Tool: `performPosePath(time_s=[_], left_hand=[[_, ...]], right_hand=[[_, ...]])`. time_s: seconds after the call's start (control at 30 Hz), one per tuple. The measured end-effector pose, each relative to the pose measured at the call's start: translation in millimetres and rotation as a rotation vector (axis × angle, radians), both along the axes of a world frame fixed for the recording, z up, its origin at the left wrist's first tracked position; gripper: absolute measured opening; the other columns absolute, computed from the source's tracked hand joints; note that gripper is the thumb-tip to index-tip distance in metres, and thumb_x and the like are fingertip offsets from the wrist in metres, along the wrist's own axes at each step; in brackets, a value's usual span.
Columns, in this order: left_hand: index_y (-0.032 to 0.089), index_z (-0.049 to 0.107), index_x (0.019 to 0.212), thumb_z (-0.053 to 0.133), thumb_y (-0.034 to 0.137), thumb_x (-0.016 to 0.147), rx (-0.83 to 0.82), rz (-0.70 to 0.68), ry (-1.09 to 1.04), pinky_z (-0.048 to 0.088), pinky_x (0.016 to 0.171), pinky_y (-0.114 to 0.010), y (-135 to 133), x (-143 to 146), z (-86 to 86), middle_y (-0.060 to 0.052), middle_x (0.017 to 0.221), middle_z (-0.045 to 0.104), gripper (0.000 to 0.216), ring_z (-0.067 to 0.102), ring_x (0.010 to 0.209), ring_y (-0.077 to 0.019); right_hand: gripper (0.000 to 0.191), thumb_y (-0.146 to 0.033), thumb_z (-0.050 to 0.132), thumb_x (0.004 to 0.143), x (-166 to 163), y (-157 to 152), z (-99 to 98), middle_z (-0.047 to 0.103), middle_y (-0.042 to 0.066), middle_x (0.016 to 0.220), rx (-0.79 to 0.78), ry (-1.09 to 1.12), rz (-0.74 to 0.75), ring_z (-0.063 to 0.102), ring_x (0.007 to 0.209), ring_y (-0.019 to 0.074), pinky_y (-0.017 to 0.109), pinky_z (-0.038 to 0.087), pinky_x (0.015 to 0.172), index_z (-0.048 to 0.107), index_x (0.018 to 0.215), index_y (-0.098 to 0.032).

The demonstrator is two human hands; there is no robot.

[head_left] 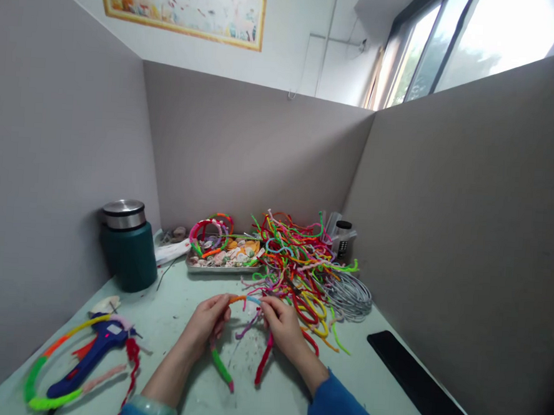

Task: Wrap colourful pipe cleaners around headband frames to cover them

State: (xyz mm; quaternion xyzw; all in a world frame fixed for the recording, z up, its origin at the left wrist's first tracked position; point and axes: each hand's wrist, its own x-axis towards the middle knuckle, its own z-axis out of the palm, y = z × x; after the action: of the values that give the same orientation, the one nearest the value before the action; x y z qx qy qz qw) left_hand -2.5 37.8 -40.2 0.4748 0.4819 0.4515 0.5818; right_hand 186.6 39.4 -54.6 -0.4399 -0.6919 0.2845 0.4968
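Observation:
Between my two hands runs a multicoloured pipe cleaner strip point(254, 299), curved like an open arch, with an orange and a light blue stretch at its top. My left hand point(210, 319) pinches it at the orange part, and a green end with a pink tip hangs below that hand. The fingers of my right hand point(282, 323) are closed on the light blue part. Beneath them a red end points down toward the table. A purple piece of pipe cleaner point(248, 326) lies between the hands. My palms hide parts of the strip.
At left, a blue glue gun point(94, 353) lies within a multicoloured open ring point(36, 377), near a green flask point(128, 255). Toward the back are a tray of small pieces point(224, 269), piled pipe cleaners point(297, 252) and coiled grey wire point(353, 297). A black slab point(420, 385) lies right.

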Motion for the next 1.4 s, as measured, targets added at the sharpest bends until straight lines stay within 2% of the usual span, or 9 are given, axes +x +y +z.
performPosePath(time_s=[0.13,0.37,0.5,0.6,0.8,1.07,1.13,1.3,1.4], left_hand=[[0.015,0.061,0.100,0.058,0.048,0.074,0.052,-0.063,-0.102,0.024,0.028,-0.015,-4,3,8.8,0.006,0.056,0.049,0.043,0.031,0.032,-0.0030],[0.014,0.061,0.099,0.053,0.046,0.080,0.170,-0.134,-0.155,0.025,0.035,-0.017,-7,6,14.7,0.001,0.067,0.059,0.038,0.034,0.035,-0.0014],[0.012,0.063,0.085,0.056,0.047,0.078,0.150,-0.136,-0.131,0.018,0.037,-0.018,-6,6,13.4,0.007,0.050,0.042,0.036,0.028,0.037,-0.0022],[0.011,0.065,0.089,0.060,0.049,0.074,0.130,-0.116,-0.119,0.012,0.038,-0.019,-6,5,13.8,0.011,0.044,0.026,0.041,0.018,0.038,-0.0030],[0.011,0.066,0.089,0.059,0.053,0.072,0.132,-0.075,-0.045,0.012,0.039,-0.021,-9,6,20.2,0.010,0.041,0.025,0.046,0.017,0.038,-0.0043],[0.010,0.067,0.092,0.063,0.054,0.066,0.205,0.070,0.025,0.014,0.042,-0.021,-11,2,26.2,0.008,0.045,0.029,0.051,0.023,0.043,-0.0054],[0.009,0.067,0.092,0.061,0.054,0.068,0.197,0.064,0.040,0.014,0.042,-0.021,-10,1,25.3,0.008,0.044,0.028,0.051,0.022,0.042,-0.0053],[0.010,0.067,0.090,0.059,0.055,0.069,0.209,0.051,0.047,0.015,0.040,-0.020,-8,3,21.4,0.009,0.045,0.028,0.051,0.022,0.042,-0.0051],[0.012,0.064,0.096,0.057,0.056,0.072,0.228,0.060,0.010,0.025,0.042,-0.019,-6,3,20.5,0.006,0.053,0.040,0.051,0.031,0.044,-0.0065]], right_hand=[[0.027,-0.033,0.047,0.089,3,-5,-2.6,0.056,-0.001,0.061,-0.027,0.067,0.052,0.050,0.053,0.0127,0.022,0.038,0.049,0.063,0.105,-0.018],[0.021,-0.023,0.052,0.086,6,-18,8.0,0.067,0.005,0.088,0.278,0.020,-0.048,0.061,0.076,0.0171,0.027,0.048,0.072,0.063,0.104,-0.020],[0.023,-0.022,0.050,0.087,8,-18,3.8,0.067,0.006,0.090,0.319,0.009,-0.082,0.062,0.075,0.0176,0.028,0.049,0.069,0.061,0.107,-0.020],[0.023,-0.023,0.049,0.088,7,-19,1.2,0.067,0.006,0.091,0.276,-0.003,-0.061,0.063,0.076,0.0186,0.029,0.050,0.068,0.061,0.108,-0.020],[0.023,-0.024,0.049,0.088,6,-19,-0.8,0.068,0.005,0.092,0.230,0.017,-0.080,0.064,0.080,0.0200,0.031,0.049,0.073,0.062,0.107,-0.023],[0.028,-0.024,0.050,0.088,6,-15,0.3,0.063,0.006,0.111,0.235,-0.061,-0.061,0.058,0.101,0.0216,0.033,0.043,0.088,0.057,0.115,-0.023],[0.027,-0.025,0.048,0.088,4,-14,-0.6,0.064,0.007,0.106,0.189,-0.091,-0.050,0.059,0.095,0.0216,0.032,0.045,0.083,0.056,0.114,-0.021],[0.022,-0.029,0.043,0.090,2,-12,-4.9,0.063,0.001,0.069,0.043,-0.114,0.004,0.056,0.060,0.0165,0.026,0.043,0.058,0.057,0.104,-0.019],[0.024,-0.032,0.042,0.091,1,-10,-8.5,0.061,0.001,0.066,-0.026,-0.024,0.000,0.054,0.055,0.0151,0.025,0.042,0.052,0.057,0.103,-0.019]])
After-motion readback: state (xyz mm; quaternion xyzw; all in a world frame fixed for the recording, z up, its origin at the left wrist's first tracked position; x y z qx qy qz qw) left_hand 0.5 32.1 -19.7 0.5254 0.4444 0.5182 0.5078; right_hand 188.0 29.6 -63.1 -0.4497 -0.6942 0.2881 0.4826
